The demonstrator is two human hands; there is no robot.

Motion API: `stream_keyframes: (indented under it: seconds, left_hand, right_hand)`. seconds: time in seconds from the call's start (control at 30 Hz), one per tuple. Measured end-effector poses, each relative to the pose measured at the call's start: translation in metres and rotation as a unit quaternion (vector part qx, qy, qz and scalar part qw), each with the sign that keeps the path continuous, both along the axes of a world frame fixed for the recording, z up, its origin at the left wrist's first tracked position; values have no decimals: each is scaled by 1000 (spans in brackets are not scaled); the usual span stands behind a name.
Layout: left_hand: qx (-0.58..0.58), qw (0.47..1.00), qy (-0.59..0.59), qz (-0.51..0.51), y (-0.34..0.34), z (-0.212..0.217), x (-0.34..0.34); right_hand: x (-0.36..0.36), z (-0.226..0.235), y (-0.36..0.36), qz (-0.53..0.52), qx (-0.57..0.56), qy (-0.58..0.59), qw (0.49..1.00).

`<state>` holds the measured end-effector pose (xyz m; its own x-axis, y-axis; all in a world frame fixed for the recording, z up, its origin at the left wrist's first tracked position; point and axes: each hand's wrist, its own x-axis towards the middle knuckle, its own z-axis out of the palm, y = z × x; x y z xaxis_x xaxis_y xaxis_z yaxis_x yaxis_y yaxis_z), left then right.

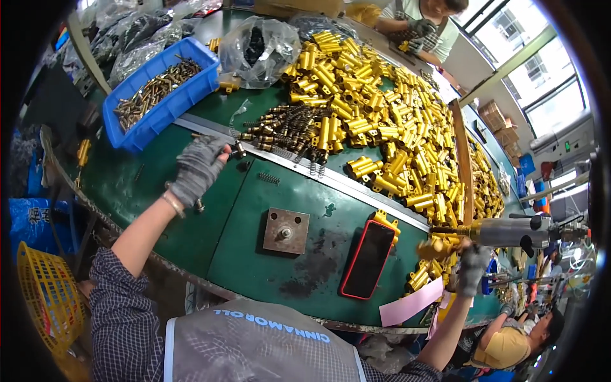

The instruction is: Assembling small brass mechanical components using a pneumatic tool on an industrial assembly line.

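My left hand (196, 170), in a grey striped glove with bare fingertips, is closed over the green bench beside the blue bin. What its fingers hold, if anything, I cannot make out. Just past the fingertips lies a heap of dark spring-loaded brass pins (289, 130). My right hand (472, 270), gloved in grey, grips a gold twin-barrel metal housing (436, 247), blurred by motion. That housing is close under the grey power screwdriver (509, 232). A square steel fixture block (286, 230) with a central post sits on the bench between my hands.
Gold housings (407, 140) pile across the bench behind a metal strip (305, 170). The blue bin (162, 114) holds brass pins. A red-cased phone (368, 259) and pink paper (412, 302) lie near my right hand. Co-workers sit across (420, 28) and at right (509, 340).
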<state>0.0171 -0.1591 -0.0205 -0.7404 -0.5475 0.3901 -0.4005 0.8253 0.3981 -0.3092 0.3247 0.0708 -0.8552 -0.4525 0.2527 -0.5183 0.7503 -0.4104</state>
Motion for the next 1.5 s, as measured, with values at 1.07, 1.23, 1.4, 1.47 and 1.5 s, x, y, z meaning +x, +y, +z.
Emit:
stream_keyframes:
  seconds: [1.07,1.23,1.4,1.47,1.5]
  left_hand:
    - [56,980,-156,-113,46,38,-190]
    - [536,796,221,-172,10,39,-107]
    - [548,810,136,-158,28,2,1]
    - [543,827,97,-108,44,-13,28]
    - [537,840,55,-59,52,-16,38]
  right_hand:
    - [131,-30,-202,244,69,1,967]
    - [139,-48,-230,292,92,-74,949]
    - [151,-56,-270,322,114,-32,939]
    - [165,-56,-300,346,164,1,924]
    - [170,-55,-311,359,189,18,914]
